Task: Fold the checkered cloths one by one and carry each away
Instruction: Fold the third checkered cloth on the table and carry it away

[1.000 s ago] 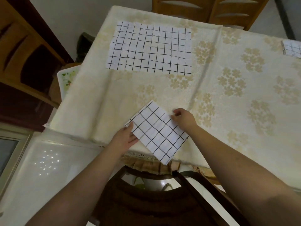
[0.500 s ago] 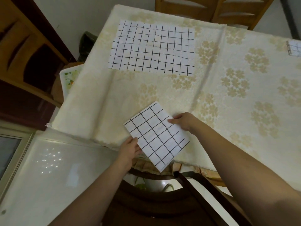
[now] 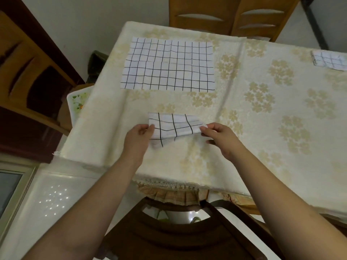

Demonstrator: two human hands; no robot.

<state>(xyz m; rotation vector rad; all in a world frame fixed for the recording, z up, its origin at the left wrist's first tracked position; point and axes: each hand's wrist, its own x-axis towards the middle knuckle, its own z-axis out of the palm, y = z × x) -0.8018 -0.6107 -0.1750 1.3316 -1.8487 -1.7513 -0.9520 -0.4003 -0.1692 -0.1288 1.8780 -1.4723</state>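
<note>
Above the cream floral tablecloth [image 3: 244,128], near its front edge, a folded white black-checked cloth [image 3: 174,126] is pinched at its ends by left hand [image 3: 138,136] and right hand [image 3: 221,138]; its long axis runs left-right.

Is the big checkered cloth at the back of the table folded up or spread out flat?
Spread out flat. The big checkered cloth lies open on the tablecloth, its whole grid showing, and neither hand touches it.

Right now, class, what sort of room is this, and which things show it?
Probably a home dining room: a table under a floral tablecloth, wooden chairs at its far side, and a wooden cabinet beside it.
</note>
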